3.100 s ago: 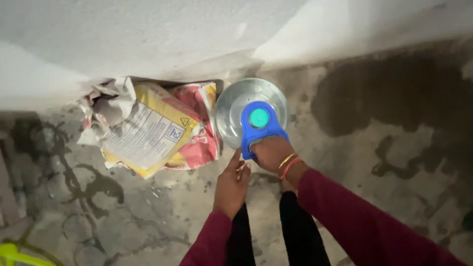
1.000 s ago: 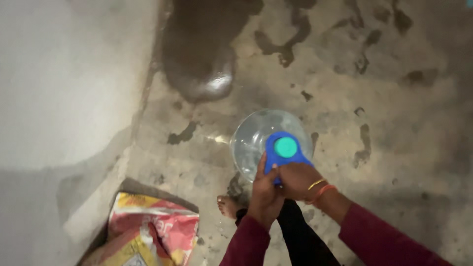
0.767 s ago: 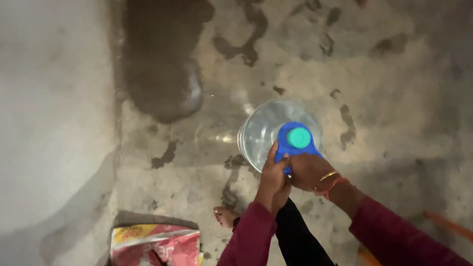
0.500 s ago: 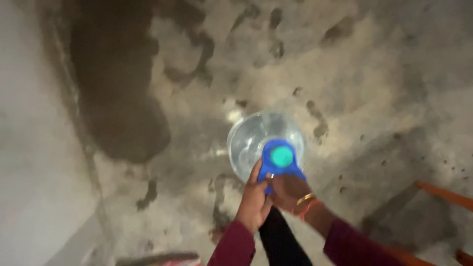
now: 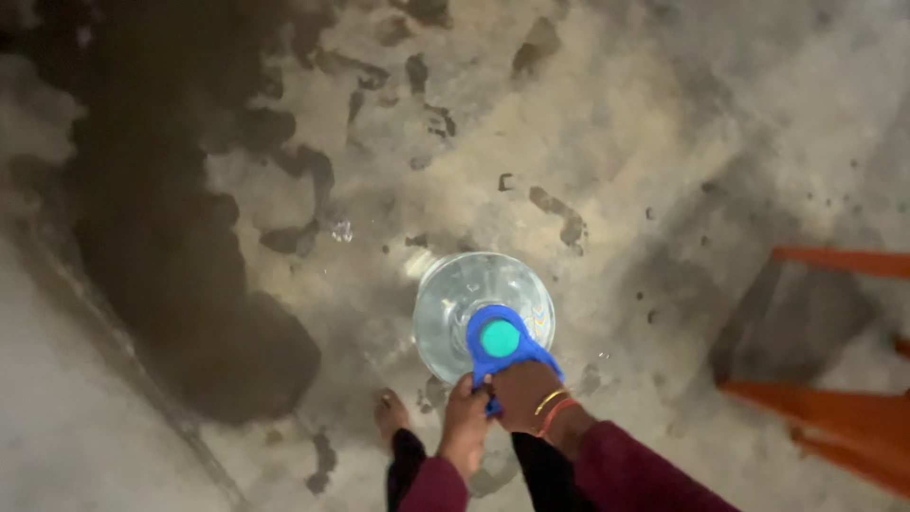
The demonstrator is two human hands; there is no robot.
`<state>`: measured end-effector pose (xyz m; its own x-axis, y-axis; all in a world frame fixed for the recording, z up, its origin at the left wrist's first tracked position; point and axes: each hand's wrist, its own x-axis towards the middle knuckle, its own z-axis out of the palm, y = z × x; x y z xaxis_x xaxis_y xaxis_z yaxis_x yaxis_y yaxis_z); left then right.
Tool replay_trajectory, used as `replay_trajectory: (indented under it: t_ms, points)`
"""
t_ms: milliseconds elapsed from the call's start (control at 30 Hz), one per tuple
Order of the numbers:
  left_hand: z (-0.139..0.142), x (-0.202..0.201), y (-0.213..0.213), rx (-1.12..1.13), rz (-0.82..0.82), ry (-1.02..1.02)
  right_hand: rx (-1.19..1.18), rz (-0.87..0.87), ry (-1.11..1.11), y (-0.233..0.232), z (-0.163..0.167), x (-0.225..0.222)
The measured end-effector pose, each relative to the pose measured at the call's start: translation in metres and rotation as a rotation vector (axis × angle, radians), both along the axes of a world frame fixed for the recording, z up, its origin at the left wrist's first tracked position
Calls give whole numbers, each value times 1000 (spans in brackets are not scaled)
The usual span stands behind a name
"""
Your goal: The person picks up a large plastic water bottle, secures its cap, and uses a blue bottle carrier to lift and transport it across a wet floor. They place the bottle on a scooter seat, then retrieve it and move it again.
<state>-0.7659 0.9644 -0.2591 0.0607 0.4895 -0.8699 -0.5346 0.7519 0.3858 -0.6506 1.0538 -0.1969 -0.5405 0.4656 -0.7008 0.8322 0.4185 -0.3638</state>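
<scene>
i see the clear water jug (image 5: pixel 474 308) hanging above the wet concrete floor (image 5: pixel 616 142), just beyond both hands. my right hand (image 5: pixel 524 393) is clenched around its blue handle (image 5: pixel 507 346) from the near right side. my left hand (image 5: pixel 466 417) has its fingers pressed together, touching the handle's near left edge. an orange frame (image 5: pixel 834 360) stands at right.

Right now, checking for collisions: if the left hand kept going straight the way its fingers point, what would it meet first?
The left hand points up-frame at the blue handle of the clear water jug. Its fingertips already seem to touch that handle, so it would likely meet it first; depth is unclear.
</scene>
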Motion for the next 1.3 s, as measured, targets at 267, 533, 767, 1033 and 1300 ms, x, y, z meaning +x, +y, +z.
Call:
replay_trajectory:
  t_ms: [267, 533, 767, 1033, 1300]
  points:
    - [2, -29, 18, 27, -267, -21, 36, -60, -67, -15, -6, -16]
    - [5, -72, 56, 378, -824, 611, 92, -454, 198, -41, -35, -47]
    - [18, -110, 89, 173, -1057, 310, -104, -688, 137, -45, -32, -77]
    - [26, -105, 53, -495, -177, -243, -157, -776, 9, -39, -16, -89]
    - [62, -96, 62, -462, -47, -387, -243, -880, 74, -21, -10, -95]
